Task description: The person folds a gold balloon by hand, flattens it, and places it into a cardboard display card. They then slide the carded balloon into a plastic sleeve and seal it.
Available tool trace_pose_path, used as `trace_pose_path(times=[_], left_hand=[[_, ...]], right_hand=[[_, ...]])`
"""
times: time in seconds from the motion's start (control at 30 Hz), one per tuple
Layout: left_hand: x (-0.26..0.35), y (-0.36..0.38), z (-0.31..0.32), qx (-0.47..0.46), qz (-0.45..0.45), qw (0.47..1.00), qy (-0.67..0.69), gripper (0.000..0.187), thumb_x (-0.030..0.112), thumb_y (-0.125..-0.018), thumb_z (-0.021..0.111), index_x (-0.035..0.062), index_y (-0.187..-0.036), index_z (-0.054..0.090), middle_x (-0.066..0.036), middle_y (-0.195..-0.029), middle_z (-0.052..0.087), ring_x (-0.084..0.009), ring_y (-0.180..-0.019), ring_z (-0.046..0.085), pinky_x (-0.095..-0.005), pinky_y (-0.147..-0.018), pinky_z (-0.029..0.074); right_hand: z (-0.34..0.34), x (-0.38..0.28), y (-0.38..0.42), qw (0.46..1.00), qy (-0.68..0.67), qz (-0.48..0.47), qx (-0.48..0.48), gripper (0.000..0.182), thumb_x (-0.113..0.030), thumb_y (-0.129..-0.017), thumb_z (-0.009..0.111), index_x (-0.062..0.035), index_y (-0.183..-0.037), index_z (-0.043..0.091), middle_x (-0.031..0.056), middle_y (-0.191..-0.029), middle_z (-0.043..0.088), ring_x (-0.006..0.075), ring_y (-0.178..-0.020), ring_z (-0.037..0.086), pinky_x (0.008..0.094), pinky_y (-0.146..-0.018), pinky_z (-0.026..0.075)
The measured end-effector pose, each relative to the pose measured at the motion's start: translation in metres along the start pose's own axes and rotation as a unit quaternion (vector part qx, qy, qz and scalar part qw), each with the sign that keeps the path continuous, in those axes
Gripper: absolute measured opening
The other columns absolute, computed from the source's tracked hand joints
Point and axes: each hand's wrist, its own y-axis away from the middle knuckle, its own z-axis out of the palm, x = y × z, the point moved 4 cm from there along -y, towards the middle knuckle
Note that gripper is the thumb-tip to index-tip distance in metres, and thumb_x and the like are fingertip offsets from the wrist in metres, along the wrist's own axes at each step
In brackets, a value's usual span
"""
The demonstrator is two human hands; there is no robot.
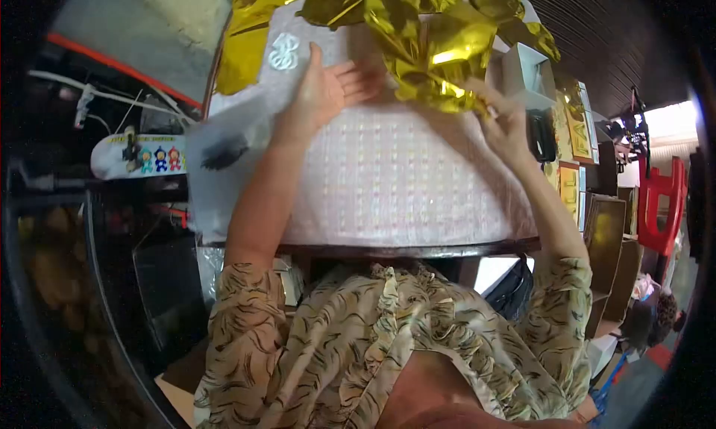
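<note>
Shiny gold foil point(440, 48), crumpled into folds, hangs over the far side of the table. My right hand point(503, 123) pinches its lower edge at the right, the fingers slightly blurred. My left hand point(332, 89) is held above the table with the palm showing and the fingers stretched out, smeared at the tips by motion. Nothing lies in that palm, and the foil is just to its right. A coiled white cord or ribbon point(284, 51) rests on the pale table cover point(403, 183), left of my left hand.
Beside the foil, at the back right, is an open white box point(528, 78), with a black object point(541, 136) nearer me. A white board with cartoon figures point(145, 158) juts in at the left. Cardboard boxes point(608, 227) and a red stool point(662, 205) stand at the right.
</note>
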Motion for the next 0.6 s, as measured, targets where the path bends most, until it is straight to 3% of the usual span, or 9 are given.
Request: trace_pose_path(times=[0.1, 0.13, 0.17, 0.23, 0.27, 0.3, 0.4, 0.5, 0.6], left_hand=[[-0.013, 0.034, 0.019, 0.082, -0.005, 0.993, -0.082, 0.113, 0.086, -0.091, 0.037, -0.0118, -0.148, 0.039, -0.028, -0.142, 0.055, -0.0393, -0.128, 0.059, -0.0510, -0.111, 0.046], [-0.019, 0.041, 0.017, 0.112, 0.000, 0.989, -0.101, 0.107, 0.082, -0.090, 0.050, -0.0103, -0.144, 0.045, -0.024, -0.137, 0.060, -0.0344, -0.120, 0.065, -0.0466, -0.103, 0.052], [-0.026, 0.047, 0.018, 0.113, -0.001, 0.989, -0.100, 0.107, 0.082, -0.090, 0.050, -0.0103, -0.144, 0.045, -0.024, -0.137, 0.060, -0.0344, -0.120, 0.065, -0.0466, -0.103, 0.052], [-0.031, 0.060, 0.034, 0.089, 0.021, 0.961, -0.262, 0.092, 0.071, -0.091, 0.062, -0.0068, -0.139, 0.053, -0.019, -0.129, 0.066, -0.0284, -0.111, 0.069, -0.0421, -0.096, 0.056], [-0.034, 0.066, 0.038, 0.136, 0.030, 0.962, -0.236, 0.064, 0.047, -0.093, 0.075, -0.0019, -0.131, 0.060, -0.014, -0.120, 0.071, -0.0231, -0.104, 0.071, -0.0395, -0.092, 0.057], [-0.041, 0.065, 0.032, 0.131, 0.029, 0.963, -0.235, 0.064, 0.047, -0.093, 0.075, -0.0019, -0.131, 0.060, -0.014, -0.120, 0.071, -0.0231, -0.104, 0.071, -0.0395, -0.092, 0.057], [-0.045, 0.064, 0.009, 0.174, 0.100, 0.941, -0.273, 0.040, 0.010, -0.088, 0.080, 0.0007, -0.123, 0.063, -0.011, -0.114, 0.073, -0.0215, -0.100, 0.073, -0.0368, -0.085, 0.060], [-0.046, 0.077, -0.002, 0.184, 0.136, 0.938, -0.259, 0.040, 0.007, -0.088, 0.080, 0.0007, -0.124, 0.063, -0.011, -0.114, 0.073, -0.0217, -0.099, 0.073, -0.0361, -0.084, 0.061], [-0.039, 0.087, -0.001, 0.198, 0.124, 0.931, -0.281, 0.042, 0.004, -0.087, 0.080, 0.0014, -0.124, 0.061, -0.011, -0.114, 0.073, -0.0220, -0.100, 0.073, -0.0367, -0.088, 0.060]], right_hand=[[0.020, 0.007, 0.044, 0.999, 0.015, -0.026, -0.027, 0.037, 0.004, -0.091, 0.059, -0.0037, -0.125, 0.071, 0.0170, -0.119, 0.074, 0.0285, -0.119, 0.069, 0.0457, -0.117, 0.039], [0.027, 0.007, 0.057, 0.999, -0.007, -0.013, -0.038, 0.036, 0.005, -0.090, 0.059, -0.0035, -0.123, 0.072, 0.0162, -0.119, 0.075, 0.0297, -0.120, 0.068, 0.0488, -0.119, 0.037], [0.030, 0.005, 0.067, 0.998, -0.027, -0.001, -0.049, 0.036, 0.005, -0.089, 0.059, -0.0032, -0.120, 0.073, 0.0155, -0.120, 0.075, 0.0309, -0.122, 0.067, 0.0519, -0.120, 0.035], [0.034, -0.012, 0.078, 0.997, 0.009, -0.028, -0.076, 0.035, 0.003, -0.088, 0.061, -0.0036, -0.120, 0.072, 0.0135, -0.121, 0.075, 0.0312, -0.124, 0.066, 0.0526, -0.120, 0.034], [0.037, -0.022, 0.084, 0.992, 0.045, -0.054, -0.106, 0.034, 0.002, -0.088, 0.063, -0.0040, -0.120, 0.072, 0.0116, -0.122, 0.074, 0.0315, -0.127, 0.064, 0.0533, -0.121, 0.032], [0.041, -0.030, 0.089, 0.984, 0.083, -0.081, -0.137, 0.034, 0.000, -0.087, 0.065, -0.0044, -0.121, 0.072, 0.0097, -0.123, 0.074, 0.0317, -0.130, 0.063, 0.0540, -0.121, 0.031], [0.042, -0.035, 0.100, 0.976, 0.139, -0.086, -0.142, 0.040, 0.003, -0.081, 0.066, -0.0071, -0.120, 0.072, 0.0093, -0.123, 0.074, 0.0342, -0.131, 0.061, 0.0553, -0.122, 0.030], [0.036, -0.043, 0.108, 0.965, 0.185, -0.048, -0.180, 0.040, -0.002, -0.084, 0.070, -0.0075, -0.123, 0.071, 0.0091, -0.130, 0.070, 0.0330, -0.138, 0.055, 0.0561, -0.125, 0.025], [0.036, -0.072, 0.107, 0.946, 0.144, 0.052, -0.286, 0.048, -0.018, -0.093, 0.069, -0.0091, -0.139, 0.062, 0.0125, -0.148, 0.058, 0.0333, -0.149, 0.039, 0.0536, -0.128, 0.016]])
